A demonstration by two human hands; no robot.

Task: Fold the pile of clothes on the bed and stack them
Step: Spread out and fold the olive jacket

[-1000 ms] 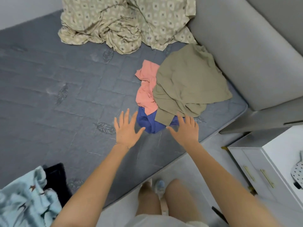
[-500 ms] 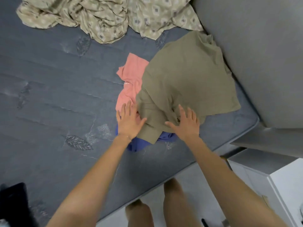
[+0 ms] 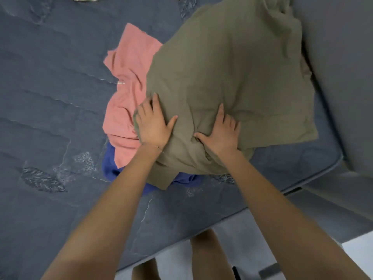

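Note:
A pile of clothes lies near the bed's front right corner. An olive garment (image 3: 228,63) is on top, a pink garment (image 3: 129,81) sticks out to its left, and a blue garment (image 3: 110,168) shows underneath at the front. My left hand (image 3: 154,125) is on the olive garment's left edge with its fingers curling into the cloth. My right hand (image 3: 223,133) is on the same garment's near part, and the fabric puckers around its fingers and thumb.
The dark grey quilted bed cover (image 3: 50,110) spreads out to the left of the pile. A grey padded headboard (image 3: 341,67) rises at the right. The bed's front edge (image 3: 232,213) runs diagonally, with the floor and my legs below it.
Both hands moved forward from above the blue garment onto the olive garment and now dig into it. The camera leaned in closer over the pile.

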